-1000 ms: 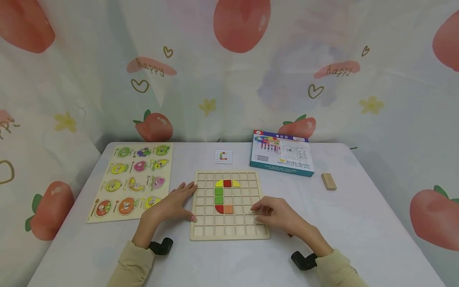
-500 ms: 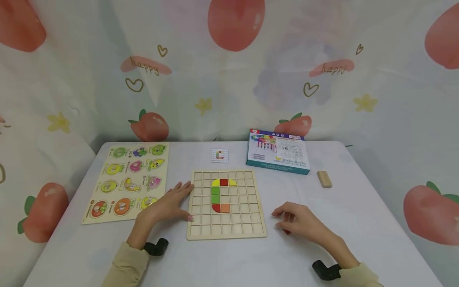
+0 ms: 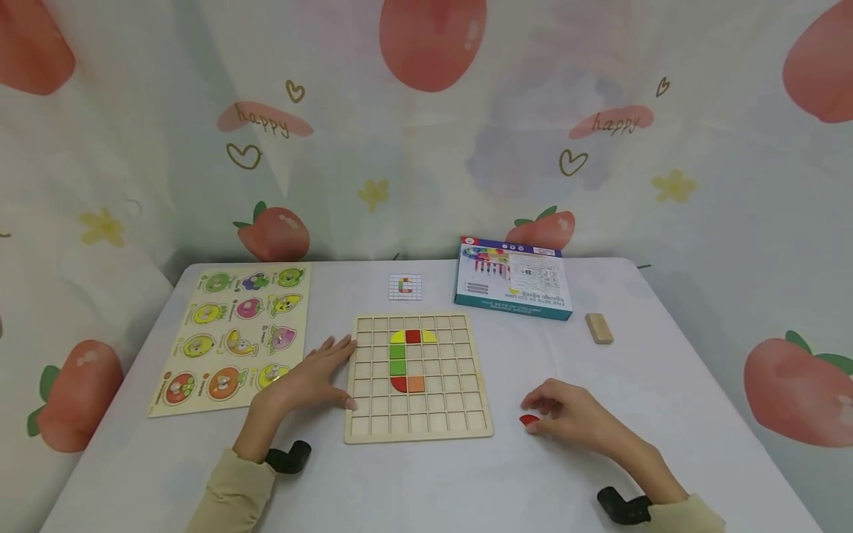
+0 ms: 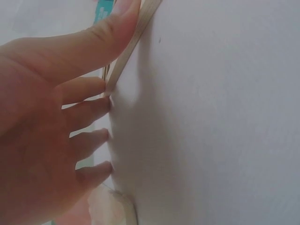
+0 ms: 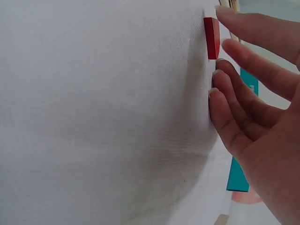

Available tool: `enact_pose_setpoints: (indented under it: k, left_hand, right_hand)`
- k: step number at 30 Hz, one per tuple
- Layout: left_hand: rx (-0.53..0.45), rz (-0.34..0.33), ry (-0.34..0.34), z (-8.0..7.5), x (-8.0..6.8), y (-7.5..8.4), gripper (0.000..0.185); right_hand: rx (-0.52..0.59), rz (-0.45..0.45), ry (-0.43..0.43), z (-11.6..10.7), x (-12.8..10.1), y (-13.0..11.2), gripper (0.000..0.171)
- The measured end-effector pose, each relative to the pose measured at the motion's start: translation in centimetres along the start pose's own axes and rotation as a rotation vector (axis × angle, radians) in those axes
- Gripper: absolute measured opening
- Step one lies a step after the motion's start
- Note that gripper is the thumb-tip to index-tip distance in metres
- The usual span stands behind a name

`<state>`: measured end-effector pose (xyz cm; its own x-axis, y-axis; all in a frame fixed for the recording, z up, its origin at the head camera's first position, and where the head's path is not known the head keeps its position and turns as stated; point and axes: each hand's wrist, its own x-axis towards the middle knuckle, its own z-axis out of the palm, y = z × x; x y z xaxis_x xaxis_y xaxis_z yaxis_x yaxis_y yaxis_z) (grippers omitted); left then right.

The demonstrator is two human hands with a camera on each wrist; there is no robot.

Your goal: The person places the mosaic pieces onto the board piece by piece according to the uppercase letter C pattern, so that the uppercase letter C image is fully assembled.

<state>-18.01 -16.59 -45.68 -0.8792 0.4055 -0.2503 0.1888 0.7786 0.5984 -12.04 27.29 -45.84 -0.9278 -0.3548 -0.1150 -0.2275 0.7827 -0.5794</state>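
Right of the wooden grid board point(image 3: 418, 428), the right hand point(image 3: 573, 418) rests on the white cloth-covered table point(image 3: 466, 488) with fingers relaxed and loosely spread, gripping nothing, its fingertips just beside a small flat red piece point(image 3: 529, 420) lying on the cloth. On the board's left edge the left hand point(image 3: 309, 379) lies flat, fingers straight and pressing, while the board's square cells hold yellow, red, green and orange tiles point(image 3: 406, 361) in a C shape. Left of the board lies a fruit peg puzzle point(image 3: 233, 333); behind it sit a pattern card point(image 3: 405, 286), a teal box point(image 3: 512, 279) and a wooden block point(image 3: 599, 328), before a strawberry-print curtain point(image 3: 426, 126).
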Motion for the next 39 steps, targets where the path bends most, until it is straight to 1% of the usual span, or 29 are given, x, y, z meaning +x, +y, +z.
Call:
enact_pose_setpoints:
  k: [6,11,13,19,23,27,34,39]
  left_hand:
    - [-0.009,-0.006,0.001,0.0,-0.1,0.1,0.104]
    - [-0.015,-0.012,0.004,0.0,-0.1,0.1,0.104]
    - [-0.013,-0.01,0.007,0.1,0.0,0.0,0.104]
    - [-0.011,-0.009,0.007,0.1,0.0,-0.1,0.104]
    - [-0.012,-0.006,0.007,0.1,0.1,-0.2,0.105]
    - [-0.013,-0.003,0.009,0.1,0.1,-0.3,0.105]
    - [-0.009,-0.003,0.007,0.1,0.2,-0.4,0.105]
    - [-0.016,-0.001,0.004,0.1,0.2,-0.3,0.105]
  right_hand:
    - [-0.006,0.016,-0.008,0.3,0.1,0.2,0.023]
    - [-0.009,-0.012,-0.013,0.4,0.2,0.1,0.022]
    - [-0.004,-0.024,-0.017,0.3,0.2,0.0,0.02]
    - [0.06,-0.053,-0.072,0.2,0.5,-0.5,0.011]
    - [0.07,-0.057,-0.095,0.2,0.9,-0.7,0.014]
    - [0.054,-0.083,-0.085,0.0,1.2,-1.1,0.019]
    - [0.069,-0.171,-0.053,0.0,2.2,-1.6,0.016]
    - [0.063,-0.159,-0.024,0.4,2.9,-2.2,0.019]
